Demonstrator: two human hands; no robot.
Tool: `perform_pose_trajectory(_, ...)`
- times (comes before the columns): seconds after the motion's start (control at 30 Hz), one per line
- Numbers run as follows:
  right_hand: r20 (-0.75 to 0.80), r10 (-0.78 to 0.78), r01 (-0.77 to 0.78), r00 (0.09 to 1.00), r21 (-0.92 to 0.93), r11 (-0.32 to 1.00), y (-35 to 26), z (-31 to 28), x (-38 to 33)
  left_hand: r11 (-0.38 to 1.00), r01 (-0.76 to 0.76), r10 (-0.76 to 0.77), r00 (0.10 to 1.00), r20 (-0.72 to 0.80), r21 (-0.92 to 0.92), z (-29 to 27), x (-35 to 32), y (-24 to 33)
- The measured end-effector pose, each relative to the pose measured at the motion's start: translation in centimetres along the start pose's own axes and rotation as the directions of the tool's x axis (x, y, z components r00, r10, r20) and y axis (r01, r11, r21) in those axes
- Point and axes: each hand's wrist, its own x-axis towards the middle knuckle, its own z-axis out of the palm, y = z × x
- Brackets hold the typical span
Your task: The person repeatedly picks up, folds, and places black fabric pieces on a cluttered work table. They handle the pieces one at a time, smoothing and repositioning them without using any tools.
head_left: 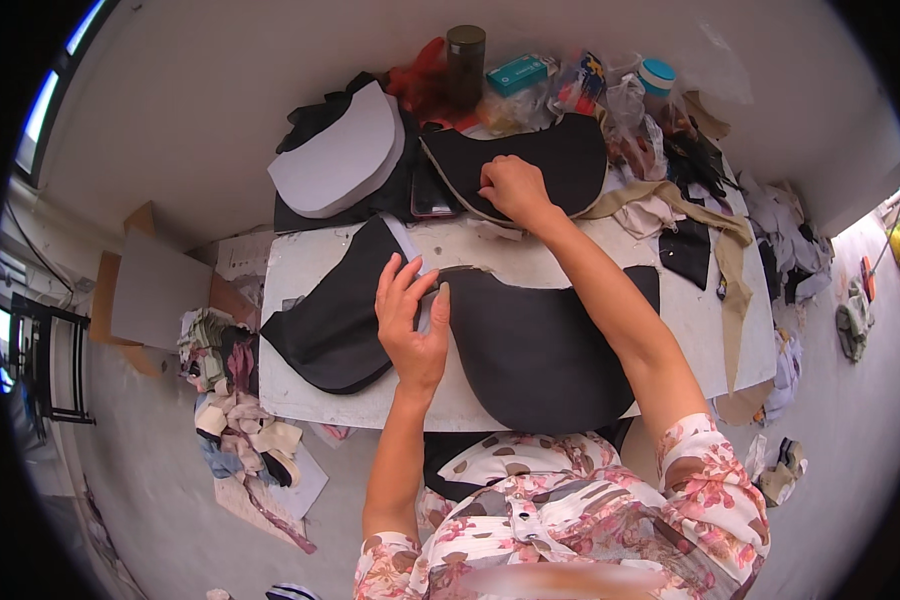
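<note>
One far black pc [575, 155] sits at 12 o'c on your white counter [300, 265], w/ your R hand [518, 190] down on it, fingers curled under; can't tell if they're pinching the fabric or just resting. Your R forearm comes in from approx 4 o'c & crosses above the near black pc [550, 350], the big one w/ a rounded lower edge lying at 5 o'c, close to your body. Your L hand [410, 325] is at 8 o'c, nothing gripped, fingers spread & pointing up to 12, thumb apart, right by the near pc's top L corner; can't tell if the thumb touches it. Just beyond that hand, toward 9 o'c, lies the L black pc [335, 330], its tip pointing out at 9

Round the back: a stack of white curved pcs [340, 160] at 10 o'c on dark fabric, a phone [434, 195] btwn it & the far pc, a dark jar [466, 75] nr 12 w/ a red bag [420, 85] just L of it & a teal box [520, 75] just R, then a blue-lidded tub [657, 78] at 1. Beige strips [728, 290] trail down the counter's 3 o'c side. Off the counter, a cloth heap [250, 430] on the floor at 8 o'c, cardboard box [160, 290] at 9
</note>
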Motion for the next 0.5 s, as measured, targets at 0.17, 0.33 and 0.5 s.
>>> perform_pose_trajectory(0.17, 0.134, 0.094, -0.108, 0.987, 0.104, 0.989, 0.4, -0.1, 0.9, 0.675, 0.513, -0.519, 0.841, 0.154, -0.530, 1.5, 2.3, -2.9)
perform_pose_trajectory(0.33, 0.135, 0.019, -0.054, 0.991, 0.257, 0.965, -0.4, -3.3, -0.2, 0.036, 0.824, -0.615, 0.464, 0.638, -0.566, 6.0, 6.7, -6.3)
perform_pose_trajectory(0.5, 0.318, -0.241, 0.148, 0.917, 0.289, 0.946, -3.4, -7.0, -2.6, 0.211, 0.746, -0.667, 0.583, 0.465, -0.632, 8.5, 8.2, -7.8)
